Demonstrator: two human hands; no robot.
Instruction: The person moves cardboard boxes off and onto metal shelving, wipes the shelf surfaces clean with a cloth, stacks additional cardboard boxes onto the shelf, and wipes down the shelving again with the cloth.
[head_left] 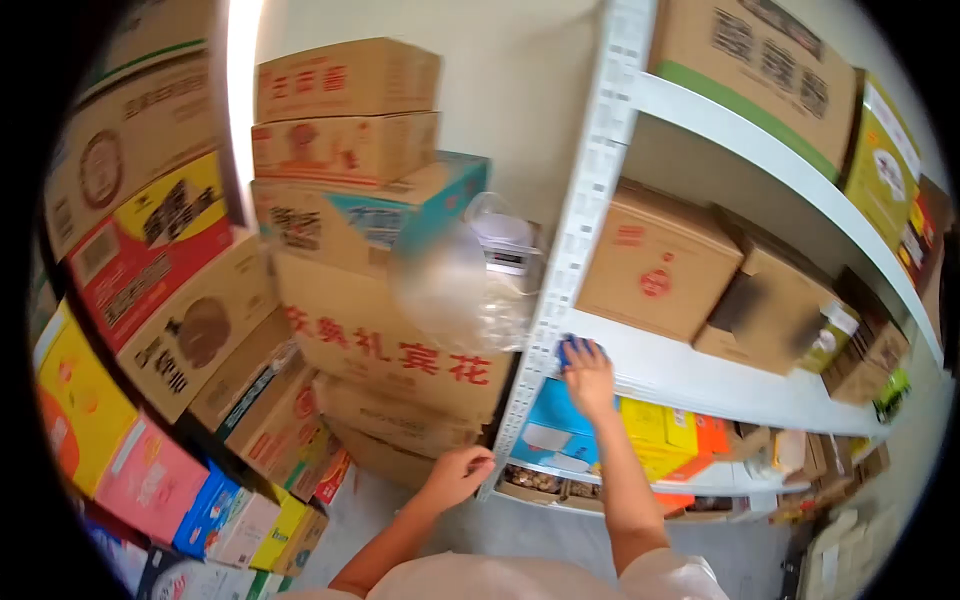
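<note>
My right hand [588, 372] reaches to the left end of the white middle shelf, its fingers over a dark blue crumpled thing [577, 350], maybe a cloth, pressed on the shelf surface beside the perforated upright. Low in front of the stacked cartons, my left hand [462, 474] hangs with its fingers curled in; whether anything small is in it cannot be made out. Behind my right hand on the shelf stands a brown carton [655, 262] with red print. Below the hand, on the lower shelf, are a blue box [548, 420] and a yellow box [655, 437].
White metal shelving [700, 365] with more cartons fills the right side. A tall carton stack [385, 330] stands ahead, with a small scale [505, 245] and clear plastic bags beside it. Stacked boxes [150, 300] line the left. Grey floor [385, 520] shows below.
</note>
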